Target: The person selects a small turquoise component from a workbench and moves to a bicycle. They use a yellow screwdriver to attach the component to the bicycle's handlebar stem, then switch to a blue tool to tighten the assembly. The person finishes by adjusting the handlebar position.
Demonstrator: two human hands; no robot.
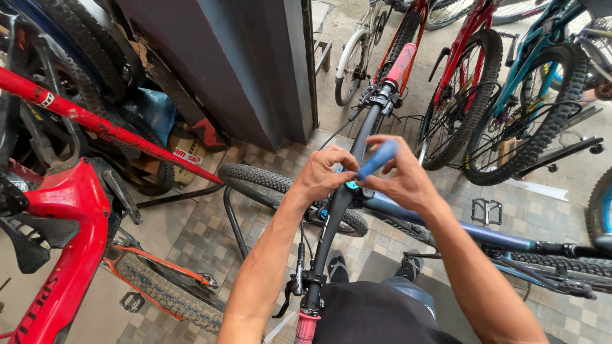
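So I'm looking straight down over the black straight handlebar of a dark blue-framed mountain bike, and both my hands are bunched at its middle, right where the bar meets the stem. My right hand has its fingers curled tight around a blue-handled tool, with the handle poking out toward 1 o'clock. My left hand sits just at 9 o'clock of that, fingers pinched at the stem (can't tell if it's gripping anything small, the knuckles hide it). The hands are nearly touching each other. Pink rubber grips cap the bar, one far out at 12, one near my body at 6. A red bike frame stands off at 9 o'clock.
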